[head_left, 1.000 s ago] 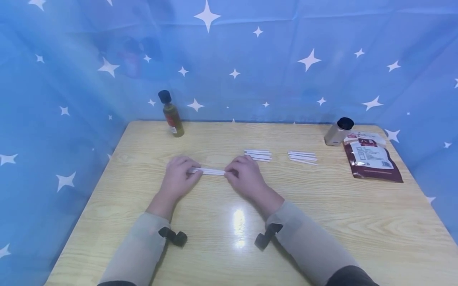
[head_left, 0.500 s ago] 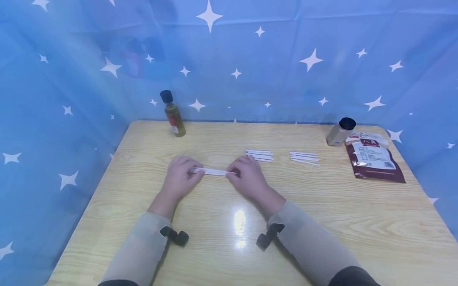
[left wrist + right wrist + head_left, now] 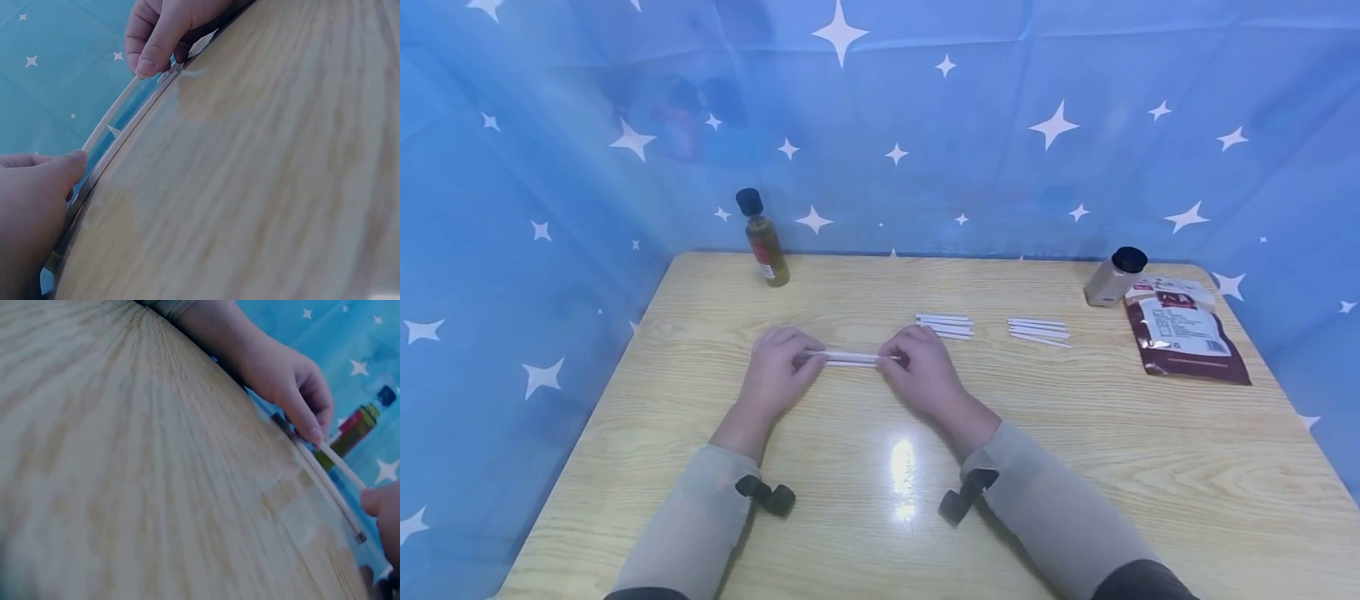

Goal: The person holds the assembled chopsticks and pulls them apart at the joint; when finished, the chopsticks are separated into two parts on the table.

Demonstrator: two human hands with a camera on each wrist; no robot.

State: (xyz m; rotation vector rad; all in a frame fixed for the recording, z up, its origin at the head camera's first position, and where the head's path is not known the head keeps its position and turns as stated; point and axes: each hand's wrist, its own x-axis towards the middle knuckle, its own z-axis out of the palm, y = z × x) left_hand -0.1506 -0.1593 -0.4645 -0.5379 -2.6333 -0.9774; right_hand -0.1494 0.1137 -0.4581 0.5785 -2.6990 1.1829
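Observation:
My left hand (image 3: 778, 368) and right hand (image 3: 919, 367) pinch the two ends of a thin white stick (image 3: 852, 355) between thumb and fingers. In the right wrist view this white stick (image 3: 342, 465) is raised over the table. Below it, another pale stick (image 3: 326, 485) lies on the wood, dark at its ends. The left wrist view shows the held stick (image 3: 111, 112) spanning both thumbs. Behind my right hand lies a row of several white sticks (image 3: 946, 320), partly hidden by the knuckles. A second row of white sticks (image 3: 1037, 327) lies farther right.
A green bottle with a black cap (image 3: 767, 250) stands at the back left of the wooden table (image 3: 865, 550). At the back right are a black-lidded jar (image 3: 1107, 283) and a maroon-and-white packet (image 3: 1187, 333). A blue star-patterned curtain (image 3: 865, 108) hangs behind.
The held stick has separated from the one below, leaving a visible gap. My right hand has shifted slightly to the right; the left has barely moved.

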